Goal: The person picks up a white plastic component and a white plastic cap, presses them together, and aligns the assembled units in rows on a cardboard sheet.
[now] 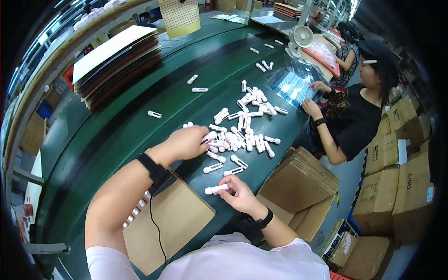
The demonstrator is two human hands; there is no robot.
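White piece point(215, 189) clamped in grip of right hand point(238, 195), over bench point(140, 140) near front edge. Left hand point(183, 143) at pile point(237, 133); grip apparently clamped on second piece point(211, 136), view partly hidden. Step, judged: picking up pieces. Next lift calls for care: pile overlaps. Black cable point(160, 234) crosses cardboard point(186, 212); co-worker point(357, 109) beyond open carton point(298, 179).

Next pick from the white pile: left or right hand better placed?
Left hand, probably: it's already at the pile, fingers at a white piece. The right hand is nearer the body, already holding another piece.
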